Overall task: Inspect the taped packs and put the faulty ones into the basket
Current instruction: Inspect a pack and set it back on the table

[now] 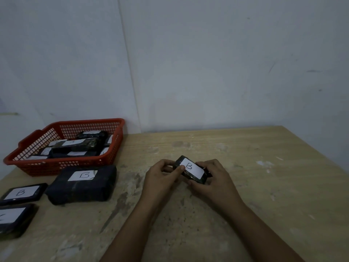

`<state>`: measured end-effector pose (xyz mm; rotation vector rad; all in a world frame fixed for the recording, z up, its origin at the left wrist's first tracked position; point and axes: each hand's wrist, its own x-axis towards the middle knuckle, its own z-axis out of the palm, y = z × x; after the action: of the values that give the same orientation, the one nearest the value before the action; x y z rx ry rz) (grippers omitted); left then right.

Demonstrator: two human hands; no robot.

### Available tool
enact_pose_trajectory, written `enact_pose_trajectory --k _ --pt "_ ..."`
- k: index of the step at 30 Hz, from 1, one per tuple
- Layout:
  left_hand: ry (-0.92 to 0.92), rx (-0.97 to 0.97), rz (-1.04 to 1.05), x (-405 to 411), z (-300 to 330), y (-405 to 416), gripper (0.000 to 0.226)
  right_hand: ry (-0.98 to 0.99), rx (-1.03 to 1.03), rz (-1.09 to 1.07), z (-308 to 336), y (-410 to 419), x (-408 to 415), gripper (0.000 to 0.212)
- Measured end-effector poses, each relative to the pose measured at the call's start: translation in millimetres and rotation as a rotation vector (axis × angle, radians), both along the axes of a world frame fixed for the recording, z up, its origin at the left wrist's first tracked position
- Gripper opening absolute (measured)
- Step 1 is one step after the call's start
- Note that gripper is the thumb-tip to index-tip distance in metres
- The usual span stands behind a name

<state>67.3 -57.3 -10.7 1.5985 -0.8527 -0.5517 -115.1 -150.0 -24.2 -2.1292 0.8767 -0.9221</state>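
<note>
A small black taped pack (191,170) with a white label marked "B" is held just above the wooden table, near its middle. My left hand (162,176) grips its left end, thumb on the label's edge. My right hand (211,178) grips its right end, fingers curled beneath it. A red mesh basket (37,165) stands at the table's far left with several black packs inside. In front of the basket lies a large black pack (83,186) labelled "B".
Two flatter black packs with white labels lie at the left edge, one (22,193) marked "B" and one (14,220) partly cut off by the frame. The wooden table (264,186) is scuffed and paint-flecked. A pale wall runs close behind it.
</note>
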Motion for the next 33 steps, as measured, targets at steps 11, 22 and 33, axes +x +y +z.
enact_pose_trajectory --k 11,22,33 --pt "-0.656 0.078 0.186 57.9 21.4 139.9 0.012 0.121 -0.129 0.131 7.4 39.9 16.5 0.060" --pt "-0.786 0.424 0.291 131.3 2.6 281.2 0.041 0.254 -0.230 0.387 8.3 135.6 113.2 0.068" --pt "-0.852 0.559 0.158 145.7 -4.5 316.9 0.091 0.307 -0.249 0.444 4.3 177.1 179.8 0.059"
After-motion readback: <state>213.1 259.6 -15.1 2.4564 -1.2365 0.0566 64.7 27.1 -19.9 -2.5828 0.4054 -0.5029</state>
